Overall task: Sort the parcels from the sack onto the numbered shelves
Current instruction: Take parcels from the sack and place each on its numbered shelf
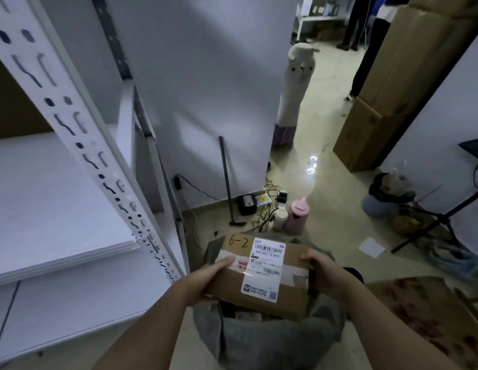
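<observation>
I hold a brown cardboard parcel point(288, 287) with both hands, just above the open grey sack point(270, 343) on the floor. The parcel carries a white shipping label and the handwritten mark "6-2" near its far left corner. My left hand point(206, 283) grips its left edge, thumb on top. My right hand point(322, 273) grips its right edge. More parcels show dimly inside the sack under the box. The white metal shelving point(72, 182) stands at my left, its boards bare; no shelf numbers are visible.
A pink jug point(296, 214), a cup, cables and a black device lie on the floor ahead by the white wall. A hammer point(228, 182) leans there. Cardboard boxes point(379, 102) stand at right, a tripod point(440, 217) and bags too. A person's legs show far back.
</observation>
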`<state>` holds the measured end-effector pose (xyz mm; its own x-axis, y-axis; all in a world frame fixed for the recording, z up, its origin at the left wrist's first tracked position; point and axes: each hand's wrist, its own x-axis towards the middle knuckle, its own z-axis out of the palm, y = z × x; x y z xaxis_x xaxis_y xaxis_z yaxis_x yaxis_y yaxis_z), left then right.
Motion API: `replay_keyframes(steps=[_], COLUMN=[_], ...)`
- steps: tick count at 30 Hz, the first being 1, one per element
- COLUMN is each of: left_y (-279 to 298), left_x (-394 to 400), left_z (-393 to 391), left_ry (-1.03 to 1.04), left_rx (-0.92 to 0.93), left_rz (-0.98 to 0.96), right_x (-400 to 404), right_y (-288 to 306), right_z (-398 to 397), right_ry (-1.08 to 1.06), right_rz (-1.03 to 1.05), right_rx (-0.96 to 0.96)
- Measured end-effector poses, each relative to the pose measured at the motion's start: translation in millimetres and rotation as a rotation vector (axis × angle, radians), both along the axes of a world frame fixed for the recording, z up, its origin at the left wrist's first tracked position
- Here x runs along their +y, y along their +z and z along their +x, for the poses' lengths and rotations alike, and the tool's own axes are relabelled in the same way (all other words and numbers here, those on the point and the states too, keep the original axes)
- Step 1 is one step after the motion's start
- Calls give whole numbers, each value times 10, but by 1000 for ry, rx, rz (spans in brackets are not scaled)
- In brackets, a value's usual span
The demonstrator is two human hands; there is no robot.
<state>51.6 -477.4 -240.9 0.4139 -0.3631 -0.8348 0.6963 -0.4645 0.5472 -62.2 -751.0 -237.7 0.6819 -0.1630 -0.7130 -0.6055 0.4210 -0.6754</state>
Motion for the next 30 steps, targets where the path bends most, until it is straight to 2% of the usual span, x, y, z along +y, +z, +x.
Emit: replay_keyframes(steps=[5, 9, 13, 17, 22, 30], left_y=[151, 288, 466, 664, 889, 1207], left_x=[-10, 22, 97, 196, 510, 1410], left_z=[-220, -463, -723, -1015, -1294, -1467], left_ry=[188, 297, 342, 501, 736, 929], left_rx=[-174, -291, -261, -184, -275, -424], left_rz=[-74, -96, -75, -214, -196, -127], right_x=[258, 429, 568, 743, 1136, 2073], right_y=[48, 97, 268, 453, 638, 974], right_z=[13, -27, -124, -230, -280, -171], right_ry=[-142, -101, -103, -40, 51, 172], right_rz=[52, -3, -90, -157, -178, -156], right_rx=[26, 28, -92, -187, -236, -347])
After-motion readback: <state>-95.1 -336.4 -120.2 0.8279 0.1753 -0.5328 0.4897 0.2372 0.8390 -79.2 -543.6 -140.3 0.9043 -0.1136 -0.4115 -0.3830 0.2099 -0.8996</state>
